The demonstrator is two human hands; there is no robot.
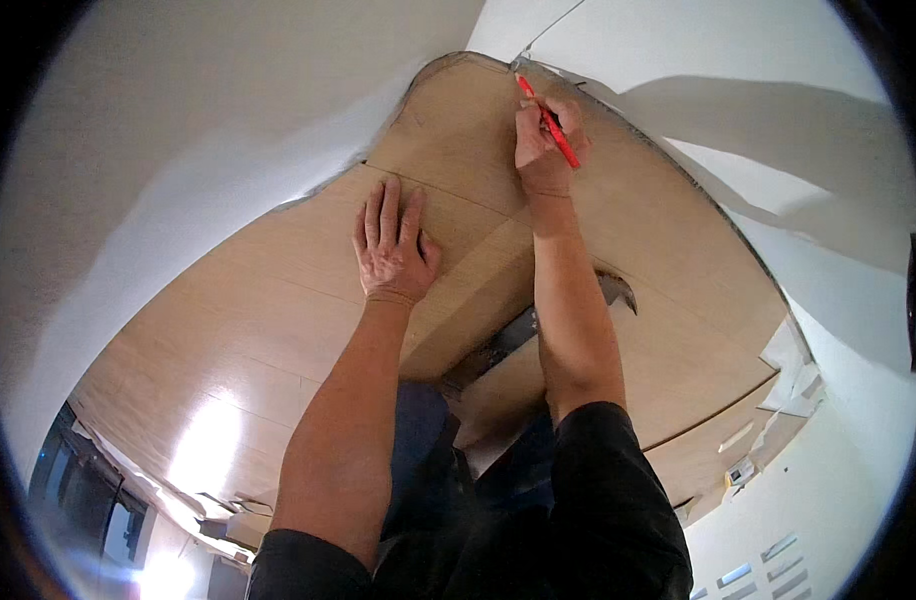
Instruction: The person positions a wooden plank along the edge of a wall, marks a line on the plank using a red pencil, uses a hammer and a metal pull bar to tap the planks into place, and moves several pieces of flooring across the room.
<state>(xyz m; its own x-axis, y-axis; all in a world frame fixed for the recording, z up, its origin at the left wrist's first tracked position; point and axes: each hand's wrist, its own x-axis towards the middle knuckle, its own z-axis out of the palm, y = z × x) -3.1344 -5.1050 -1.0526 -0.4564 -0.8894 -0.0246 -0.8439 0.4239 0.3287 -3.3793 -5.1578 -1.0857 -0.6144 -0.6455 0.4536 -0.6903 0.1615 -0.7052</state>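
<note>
My right hand (550,145) is closed around a red pencil (560,140). Its tip touches the far corner of the wood-look floor, beside the wall. Pressed flat on the floor planks (308,255), my left hand (391,245) has its fingers stretched out and holds nothing. It rests just on the near side of a plank seam. Beneath my right forearm lies a dark metal bar (498,348) with a hooked, pointed end. The forearm hides its middle part.
White walls (228,150) close in on the left and right, meeting at the far corner. A dark gap runs along the floor's right edge. Torn white scraps (790,365) lie by the right wall. Several items (233,525) sit at the lower left, near a bright light.
</note>
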